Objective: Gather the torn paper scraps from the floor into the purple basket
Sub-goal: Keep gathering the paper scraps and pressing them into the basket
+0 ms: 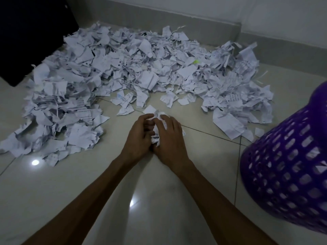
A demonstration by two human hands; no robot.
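Note:
A wide heap of torn white paper scraps (134, 68) covers the tiled floor from the left side to the back right. At the middle of the view my left hand (139, 137) and my right hand (170, 137) are cupped together around a small bunch of scraps (157, 128), fingers curled over it, just above the floor. The purple basket (290, 167), with a perforated wall, stands at the right edge, close to my right forearm. A few scraps show through its holes.
A dark piece of furniture (33, 38) stands at the back left, touching the heap. A wall with a grey skirting (194, 23) runs behind the scraps. Bare glossy tile (141, 200) lies under my forearms.

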